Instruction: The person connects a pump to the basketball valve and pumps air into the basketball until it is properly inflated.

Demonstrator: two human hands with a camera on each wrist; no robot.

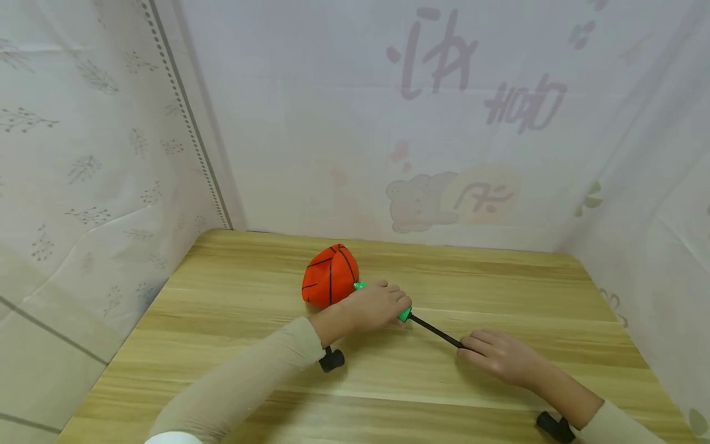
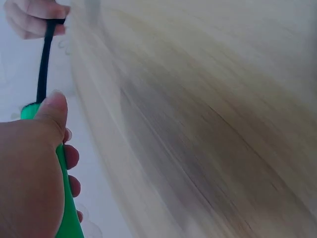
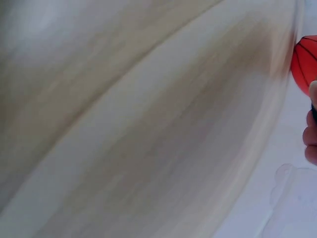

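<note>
A dented orange basketball [image 1: 328, 277] with black lines sits toward the back of the table. Against its right side lies the tip of a green hand pump [image 1: 405, 314]. My left hand [image 1: 373, 306] wraps around the pump's green barrel [image 2: 69, 218], thumb along its side in the left wrist view. A black rod [image 1: 435, 331] runs out of the barrel toward the right. At the rod's end my right hand [image 1: 496, 356] grips the black crosspiece [image 2: 55, 22]. Part of the basketball [image 3: 306, 62] also shows at the right wrist view's edge.
Both hands work over a wooden table [image 1: 249, 345]. A pale printed curtain [image 1: 310, 123] hangs right behind its back edge, with more printed fabric at the left and right. Black wrist mounts [image 1: 331, 359] stick out below both wrists.
</note>
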